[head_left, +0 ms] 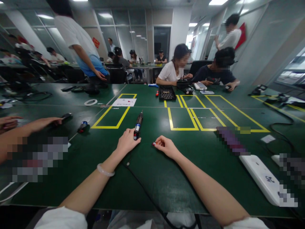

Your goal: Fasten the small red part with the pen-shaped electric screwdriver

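Note:
My left hand (127, 141) is closed around the near end of a dark, pen-shaped electric screwdriver (138, 123) with a blue band. Its thin tip points away from me, toward the far side of the table. A little to the right, my right hand (166, 146) pinches a small red piece (153, 144) between thumb and fingertips, just above or on the tabletop. That piece is too small to name. A black cable (138, 178) runs across the table between my forearms, near a small round metal bit (128, 163).
Yellow tape outlines (183, 129) mark the green table (152, 190). A black parts tray (167, 93) and a paper sheet (124, 102) lie farther back. White power bank-like block (260, 178) rests at right. A co-worker's hand (53, 121) reaches in from the left; people sit opposite.

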Available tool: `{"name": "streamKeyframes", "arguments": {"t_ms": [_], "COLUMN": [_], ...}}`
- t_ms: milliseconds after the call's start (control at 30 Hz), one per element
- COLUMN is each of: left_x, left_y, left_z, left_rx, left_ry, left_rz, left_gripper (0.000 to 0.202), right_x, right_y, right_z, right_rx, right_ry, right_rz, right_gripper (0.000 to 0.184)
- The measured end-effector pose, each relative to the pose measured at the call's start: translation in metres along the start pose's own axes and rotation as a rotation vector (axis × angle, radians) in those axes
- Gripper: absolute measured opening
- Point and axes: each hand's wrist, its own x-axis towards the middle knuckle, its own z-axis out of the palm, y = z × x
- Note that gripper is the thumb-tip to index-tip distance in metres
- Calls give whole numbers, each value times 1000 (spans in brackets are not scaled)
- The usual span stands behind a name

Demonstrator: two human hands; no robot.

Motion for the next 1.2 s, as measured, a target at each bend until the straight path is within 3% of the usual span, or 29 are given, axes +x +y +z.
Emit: {"name": "streamKeyframes", "arguments": {"t_ms": [167,300,567,833,1200], "left_x": [-18,-27,-35,-35,-34], "left_y": [45,63,70,71,75], "left_z": [6,6,3,1,-1], "left_rx": [-22,-71,-76,-48,-1], "left_ry": [21,2,-15,-18,-9], "left_rz": [188,258,297,304,276], "left_gripper": [59,55,55,51,51], "right_x": [0,-1,-1,-1,-1], "right_y": [0,-2,-1,-2,-3], "right_z": [-1,-2,-1,2,1], "right_rx": [-92,-152,-319,-215,-293], "right_ry": [63,90,41,19,48], "right_rz": [-34,-34,-34,-55,-130], "right_gripper": [16,11,11,13,6]}}
